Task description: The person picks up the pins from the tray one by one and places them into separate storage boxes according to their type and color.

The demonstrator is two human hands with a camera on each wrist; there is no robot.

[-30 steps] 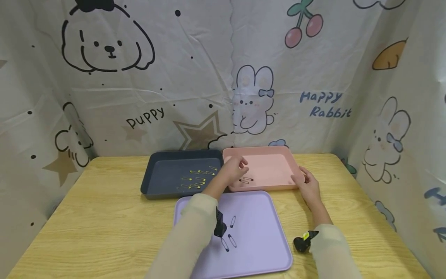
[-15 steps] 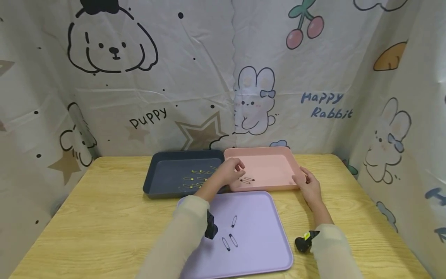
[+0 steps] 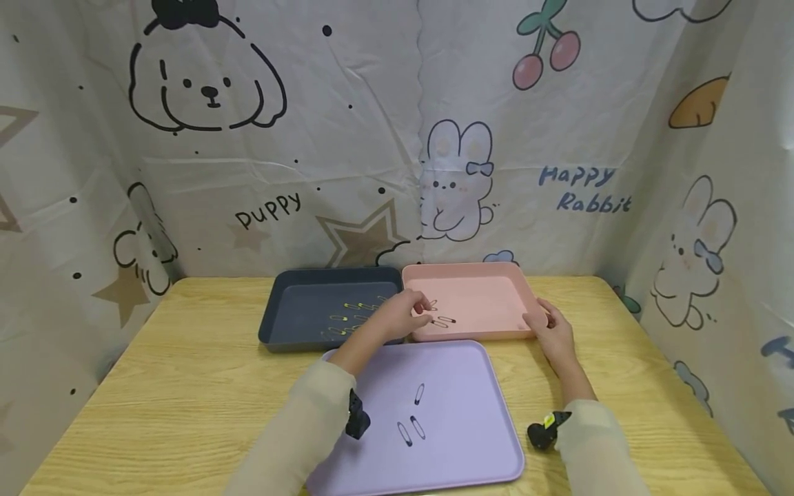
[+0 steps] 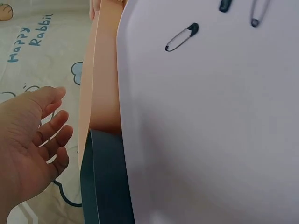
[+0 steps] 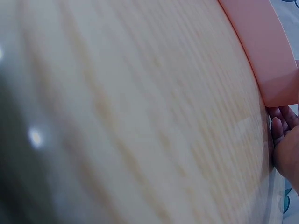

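My left hand (image 3: 402, 313) hangs over the left side of the pink tray (image 3: 484, 296). In the left wrist view its fingers (image 4: 57, 135) are loosely curled, and nothing shows between them. Just beyond the fingertips lies a safety pin (image 3: 433, 305) inside the pink tray, with dark-headed safety pins (image 3: 443, 321) nearer the front wall. My right hand (image 3: 554, 334) grips the pink tray's right front corner, thumb over the rim; the right wrist view shows its fingers low beside the tray's wall (image 5: 266, 51). On the lilac tray (image 3: 459, 441) lie black-headed safety pins (image 3: 418, 427).
The dark blue-grey tray (image 3: 298, 310) adjoins the pink tray on the left and holds several yellow safety pins (image 3: 351, 305). All three trays rest on a wooden table (image 3: 186, 386). A printed cloth (image 3: 347, 151) hangs behind and at both sides.
My left hand has drawn left and slightly toward me over the pink tray. A safety pin now shows beside its fingertips there. The right hand stays on the tray's corner.
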